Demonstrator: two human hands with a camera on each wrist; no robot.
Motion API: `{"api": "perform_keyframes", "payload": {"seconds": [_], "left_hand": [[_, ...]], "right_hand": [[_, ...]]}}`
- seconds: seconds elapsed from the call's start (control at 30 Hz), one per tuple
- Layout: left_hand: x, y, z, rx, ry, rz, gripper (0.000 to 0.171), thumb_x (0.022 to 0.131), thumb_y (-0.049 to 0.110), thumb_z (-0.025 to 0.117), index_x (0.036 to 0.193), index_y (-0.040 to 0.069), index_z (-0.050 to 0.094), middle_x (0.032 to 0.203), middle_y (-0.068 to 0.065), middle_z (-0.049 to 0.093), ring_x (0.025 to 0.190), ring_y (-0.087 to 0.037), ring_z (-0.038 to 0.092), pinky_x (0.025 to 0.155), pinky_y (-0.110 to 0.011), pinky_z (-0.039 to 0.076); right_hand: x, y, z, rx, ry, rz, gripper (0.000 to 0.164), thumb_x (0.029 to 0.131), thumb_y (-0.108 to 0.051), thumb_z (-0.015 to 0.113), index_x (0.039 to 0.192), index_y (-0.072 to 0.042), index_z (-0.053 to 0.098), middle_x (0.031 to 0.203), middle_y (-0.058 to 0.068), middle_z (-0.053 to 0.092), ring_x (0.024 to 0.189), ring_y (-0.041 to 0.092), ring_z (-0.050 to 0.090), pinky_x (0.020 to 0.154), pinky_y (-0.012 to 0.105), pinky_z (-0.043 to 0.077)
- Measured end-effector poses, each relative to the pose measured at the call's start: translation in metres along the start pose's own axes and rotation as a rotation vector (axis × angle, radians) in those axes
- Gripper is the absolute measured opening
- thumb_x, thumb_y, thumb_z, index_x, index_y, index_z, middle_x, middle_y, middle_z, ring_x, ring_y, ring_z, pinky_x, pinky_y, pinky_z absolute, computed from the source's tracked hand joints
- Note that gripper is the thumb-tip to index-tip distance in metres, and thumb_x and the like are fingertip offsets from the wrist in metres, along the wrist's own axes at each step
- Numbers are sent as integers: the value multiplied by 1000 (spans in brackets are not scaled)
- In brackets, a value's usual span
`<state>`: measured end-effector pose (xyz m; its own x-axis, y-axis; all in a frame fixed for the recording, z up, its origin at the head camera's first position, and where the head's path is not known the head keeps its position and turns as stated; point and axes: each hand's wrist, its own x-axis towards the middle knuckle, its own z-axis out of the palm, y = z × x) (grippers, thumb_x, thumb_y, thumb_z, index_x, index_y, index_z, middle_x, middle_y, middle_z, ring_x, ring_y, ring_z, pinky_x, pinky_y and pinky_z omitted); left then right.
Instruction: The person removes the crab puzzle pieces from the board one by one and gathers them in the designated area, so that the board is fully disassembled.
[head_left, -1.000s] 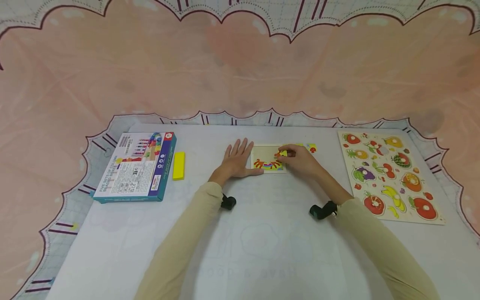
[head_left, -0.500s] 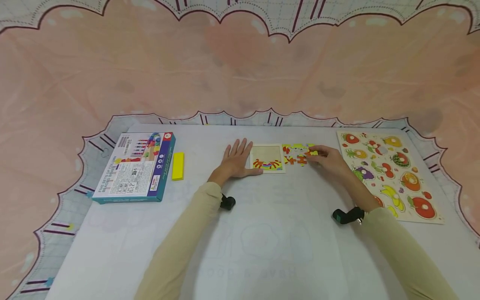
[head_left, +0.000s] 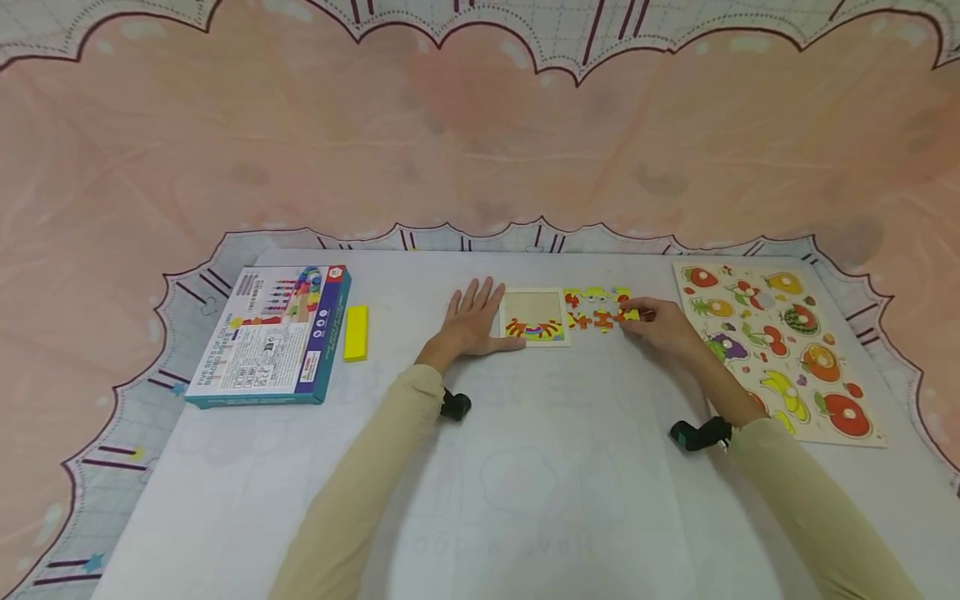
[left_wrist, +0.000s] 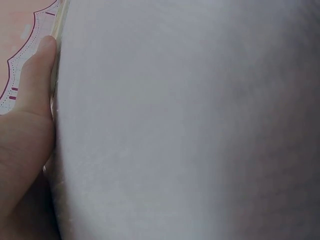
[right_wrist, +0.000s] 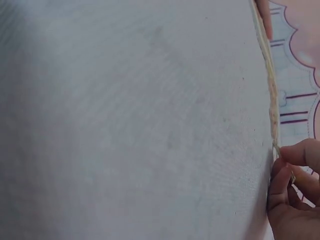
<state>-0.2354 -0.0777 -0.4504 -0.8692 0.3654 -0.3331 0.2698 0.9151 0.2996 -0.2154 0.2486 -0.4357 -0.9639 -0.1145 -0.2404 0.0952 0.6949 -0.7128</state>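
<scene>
My left hand (head_left: 471,323) lies with fingers spread at the left side of a small wooden puzzle tray (head_left: 533,302), its thumb over the tray's lower left corner. Along the tray's lower part runs a picture strip with a rainbow (head_left: 534,330); the upper part is bare wood. Just right of the tray lie several red and yellow jigsaw pieces (head_left: 603,320) in two rows. At their right end my right hand (head_left: 663,327) pinches a red and yellow jigsaw piece (head_left: 632,315) between thumb and fingers. The right wrist view shows this right hand (right_wrist: 297,195) gripping the thin piece edge-on.
A blue and white bead box (head_left: 262,337) lies at the left, with a yellow block (head_left: 356,333) beside it. On the right, a fruit picture board (head_left: 780,358) reaches under the right forearm. The white table (head_left: 525,467) ends at the back along a patterned cloth.
My right hand has moved right, from above the tray to the end of the loose pieces, carrying the jigsaw piece. It then shifted slightly lower. The left hand stays put.
</scene>
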Motion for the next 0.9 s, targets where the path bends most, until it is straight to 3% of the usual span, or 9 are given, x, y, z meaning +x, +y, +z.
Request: {"api": "perform_keyframes", "payload": {"seconds": [0.33,0.53,0.7,0.9], "left_hand": [[-1,1,-1,-8,2,5,108,83,73,53,157,20,-6,165,-4,-14,152,-25,-16,123,-49,-9],[-1,1,-1,-7,-1,5,108,83,73,53,157,20,-5,165,-4,-14,152,-25,-16,123,-49,-8],[-3,1,-2,-7,-4,5,109,83,74,52,157,19,-5,165,-4,-14,152,-25,-16,123,-49,-8],[-3,1,-2,-5,1,7,109,83,74,53,157,19,-4,165,-4,-14,152,-26,-15,123,-49,-8]], "right_hand": [[4,-1,0,-161,2,-93,38,93,-17,62,127,0,60,112,20,57,97,29,48,79,31,40],[3,-6,1,-261,27,-119,36,91,-13,62,124,2,63,110,23,51,98,32,45,81,38,39],[4,-6,2,-271,26,-82,36,91,-13,63,124,2,63,108,20,49,96,30,43,78,36,38],[4,-4,3,-236,-8,-90,37,94,-11,59,128,4,59,103,17,56,95,28,49,78,33,42]]}}
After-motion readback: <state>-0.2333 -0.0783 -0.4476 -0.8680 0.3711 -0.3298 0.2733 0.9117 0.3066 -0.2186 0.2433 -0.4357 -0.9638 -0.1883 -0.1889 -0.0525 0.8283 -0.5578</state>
